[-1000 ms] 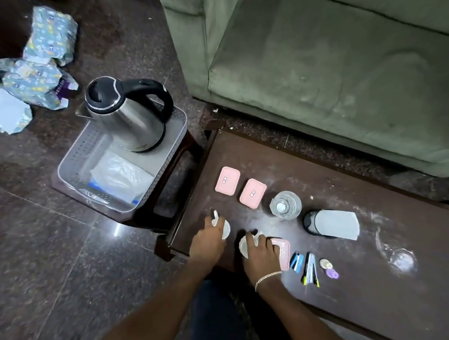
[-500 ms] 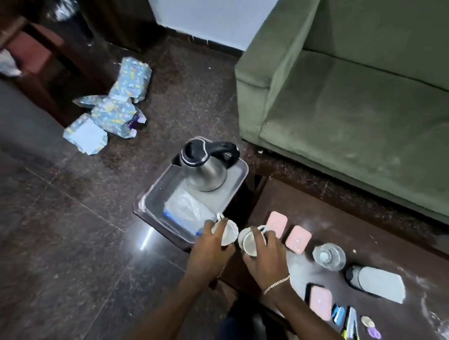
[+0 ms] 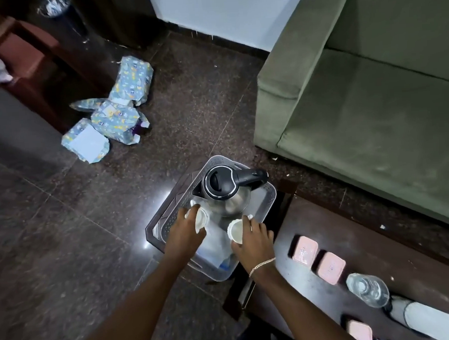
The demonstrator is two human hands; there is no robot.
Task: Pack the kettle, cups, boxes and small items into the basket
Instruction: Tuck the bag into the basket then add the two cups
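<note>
A steel kettle (image 3: 228,193) with a black lid and handle stands in the far half of the grey basket (image 3: 268,197). My left hand (image 3: 185,231) grips a white cup (image 3: 201,218) over the basket, next to the kettle. My right hand (image 3: 254,240) grips a second white cup (image 3: 235,231) over the basket's near right part. A clear plastic bag (image 3: 213,245) lies in the basket under the hands. On the dark table (image 3: 353,230) lie two pink boxes (image 3: 304,250) (image 3: 330,267), with a third pink box (image 3: 361,332) at the bottom edge.
The basket rests on a small dark stool (image 3: 167,202) left of the table. A clear bottle (image 3: 368,289) and a grey-and-black object (image 3: 427,320) lie on the table. A green sofa (image 3: 358,96) stands behind. Torn wrapping paper (image 3: 112,116) lies on the floor.
Both hands lifted the two cups off the table and carried them left over the basket. The camera view swung left and up with them.
</note>
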